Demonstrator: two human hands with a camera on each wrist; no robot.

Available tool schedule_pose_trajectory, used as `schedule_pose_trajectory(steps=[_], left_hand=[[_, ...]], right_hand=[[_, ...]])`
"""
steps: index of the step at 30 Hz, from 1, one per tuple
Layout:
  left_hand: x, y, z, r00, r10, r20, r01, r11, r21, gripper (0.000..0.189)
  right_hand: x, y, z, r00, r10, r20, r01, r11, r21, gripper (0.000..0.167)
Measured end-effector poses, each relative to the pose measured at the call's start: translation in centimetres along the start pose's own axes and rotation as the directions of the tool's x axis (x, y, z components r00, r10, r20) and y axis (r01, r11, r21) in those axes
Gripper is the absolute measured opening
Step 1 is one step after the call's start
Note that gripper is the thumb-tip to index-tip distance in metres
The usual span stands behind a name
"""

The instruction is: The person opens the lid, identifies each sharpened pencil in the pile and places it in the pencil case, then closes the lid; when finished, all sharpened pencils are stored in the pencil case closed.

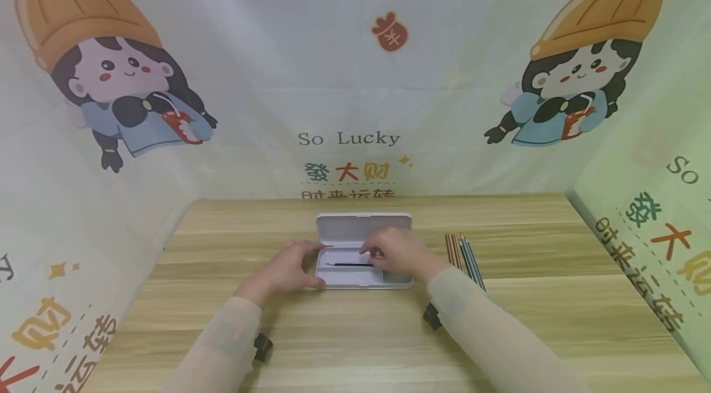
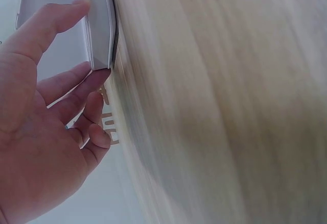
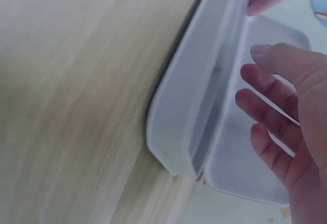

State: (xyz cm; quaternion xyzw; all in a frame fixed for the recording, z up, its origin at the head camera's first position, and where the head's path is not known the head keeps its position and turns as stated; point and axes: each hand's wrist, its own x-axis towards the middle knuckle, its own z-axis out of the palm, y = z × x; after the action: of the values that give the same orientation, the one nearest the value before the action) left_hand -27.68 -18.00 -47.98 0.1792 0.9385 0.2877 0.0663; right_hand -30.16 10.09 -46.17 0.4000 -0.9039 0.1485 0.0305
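Note:
An open white pencil case [image 1: 348, 277] lies on the table, its hinged lid [image 1: 343, 229] raised at the back. One dark pencil [image 1: 347, 264] rests lengthwise in its tray. My left hand [image 1: 284, 266] holds the case by its left end; in the left wrist view the thumb presses the rim and the fingertips touch the corner of the case [image 2: 99, 27]. Over the right half of the tray hovers my right hand [image 1: 399, 251], partly covering the pencil. The right wrist view shows that hand's fingers [image 3: 273, 114] loosely bent, with nothing between them.
Several colored pencils, brown ones [image 1: 452, 250] and blue ones [image 1: 472, 262], lie on the wooden table [image 1: 355, 343] right of the case, partly behind the right forearm. A printed cloth [image 1: 266, 72] hangs behind the table and along both sides.

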Motion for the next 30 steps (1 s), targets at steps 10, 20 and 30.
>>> schedule_pose_trajectory(steps=[10,20,30], left_hand=[[0.2,0.2,0.1,1.000,0.007,0.008,-0.007,1.000,-0.015,0.084],[0.2,0.2,0.2,1.000,0.016,0.009,-0.016,1.000,-0.025,0.084],[-0.5,-0.1,-0.1,1.000,-0.018,0.019,0.019,0.998,-0.054,0.085]], right_hand=[[-2.9,-0.2,-1.7,0.989,0.098,-0.112,-0.094,0.995,0.039,0.022],[-6.0,1.3,-2.6,0.960,0.200,-0.197,-0.212,0.977,-0.040,0.024],[-8.0,2.2,-2.8,0.927,0.309,-0.212,-0.301,0.951,0.072,0.029]])
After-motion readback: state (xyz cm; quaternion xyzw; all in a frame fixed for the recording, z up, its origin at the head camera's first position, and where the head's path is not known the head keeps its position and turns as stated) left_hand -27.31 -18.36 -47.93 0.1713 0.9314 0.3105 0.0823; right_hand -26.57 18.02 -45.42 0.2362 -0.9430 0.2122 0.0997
